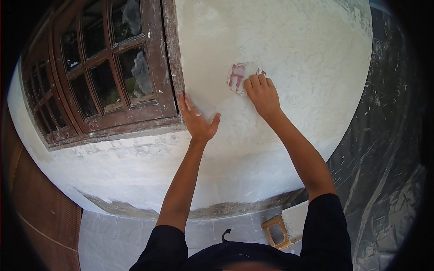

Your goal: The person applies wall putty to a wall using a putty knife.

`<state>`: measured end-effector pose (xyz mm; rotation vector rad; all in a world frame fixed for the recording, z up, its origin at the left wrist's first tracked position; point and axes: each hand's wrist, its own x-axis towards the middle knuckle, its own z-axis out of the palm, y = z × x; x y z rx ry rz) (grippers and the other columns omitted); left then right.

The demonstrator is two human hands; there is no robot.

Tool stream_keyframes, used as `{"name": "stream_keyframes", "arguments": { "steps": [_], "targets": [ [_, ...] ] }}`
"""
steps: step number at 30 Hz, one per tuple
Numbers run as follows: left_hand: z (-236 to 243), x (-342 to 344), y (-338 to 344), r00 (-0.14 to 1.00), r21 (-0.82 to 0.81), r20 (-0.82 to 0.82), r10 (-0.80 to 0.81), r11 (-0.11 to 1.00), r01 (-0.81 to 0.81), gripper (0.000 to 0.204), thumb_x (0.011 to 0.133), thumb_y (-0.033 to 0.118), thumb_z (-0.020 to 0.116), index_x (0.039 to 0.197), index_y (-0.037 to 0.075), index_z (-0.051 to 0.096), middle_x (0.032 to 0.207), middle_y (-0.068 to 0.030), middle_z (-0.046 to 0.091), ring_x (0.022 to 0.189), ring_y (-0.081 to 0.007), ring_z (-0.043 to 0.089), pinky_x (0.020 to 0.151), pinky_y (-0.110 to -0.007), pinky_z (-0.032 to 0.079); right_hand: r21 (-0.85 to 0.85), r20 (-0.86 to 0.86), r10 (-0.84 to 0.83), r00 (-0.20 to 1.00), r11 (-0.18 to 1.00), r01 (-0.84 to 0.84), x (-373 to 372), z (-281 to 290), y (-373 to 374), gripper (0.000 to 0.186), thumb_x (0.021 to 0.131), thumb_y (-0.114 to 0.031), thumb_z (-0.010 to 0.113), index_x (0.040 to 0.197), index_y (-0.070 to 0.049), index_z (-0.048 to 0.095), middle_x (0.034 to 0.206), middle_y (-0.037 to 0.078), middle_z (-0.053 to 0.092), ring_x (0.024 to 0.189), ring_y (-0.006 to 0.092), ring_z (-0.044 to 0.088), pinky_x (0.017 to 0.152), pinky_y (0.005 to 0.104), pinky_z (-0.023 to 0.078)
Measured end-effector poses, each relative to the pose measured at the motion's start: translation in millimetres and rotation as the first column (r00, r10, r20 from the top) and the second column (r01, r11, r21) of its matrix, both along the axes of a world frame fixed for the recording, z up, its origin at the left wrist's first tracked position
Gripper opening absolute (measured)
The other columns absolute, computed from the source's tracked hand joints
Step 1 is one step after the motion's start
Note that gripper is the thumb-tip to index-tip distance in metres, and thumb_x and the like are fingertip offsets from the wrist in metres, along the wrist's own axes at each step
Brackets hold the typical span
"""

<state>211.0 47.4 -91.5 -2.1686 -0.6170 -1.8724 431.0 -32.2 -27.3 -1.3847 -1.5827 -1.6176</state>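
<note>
My right hand [262, 94] is closed on the edge of a thin, flat white piece with red bands [237, 77], smeared with pale paste. It lies against the cream-coloured wall [289, 54], and its exact kind is unclear. My left hand [198, 121] has its fingers and thumb spread, with white smudges on the fingers. It is at the wall beside the lower right corner of the brown window frame [171, 58], and nothing is held in it.
Glass panes fill the wooden window [104, 72] at the left. A dark plastic sheet [384, 135] hangs at the right. Below, a wooden stool-like thing with an opening [266, 222] stands on grey floor tiles [108, 235]. A brown ribbed surface [40, 203] lies at the lower left.
</note>
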Motion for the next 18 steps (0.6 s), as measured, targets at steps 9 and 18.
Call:
{"name": "stream_keyframes", "arguments": {
  "steps": [9,18],
  "targets": [
    [0.4,1.4,2.2,1.000,0.002,-0.004,-0.020,1.000,0.020,0.111,0.072,0.034,0.076,0.151,-0.004,0.007,0.154,-0.0276,0.010,0.139,-0.0479,0.020,0.111,-0.058,0.022,0.059,-0.114,-0.069,0.991,0.995,0.076,29.7,-0.1,-41.5,0.025,0.060,0.000,0.068,0.073,-0.011,0.050,0.075,0.005,0.048,0.073,0.0207,0.049,0.066,0.0329,0.040],
    [7.7,6.8,-15.0,0.995,-0.127,-0.078,0.060,0.989,-0.070,0.123,0.070,0.033,0.081,0.149,-0.006,-0.005,0.156,-0.0258,-0.003,0.144,-0.0459,0.005,0.115,-0.059,0.008,-0.208,-0.696,0.128,0.706,0.906,-0.370,13.8,76.3,-108.3,0.018,0.065,0.008,0.056,0.078,0.000,0.048,0.070,0.014,0.054,0.065,0.0326,0.051,0.057,0.0435,0.041]
  ]
}}
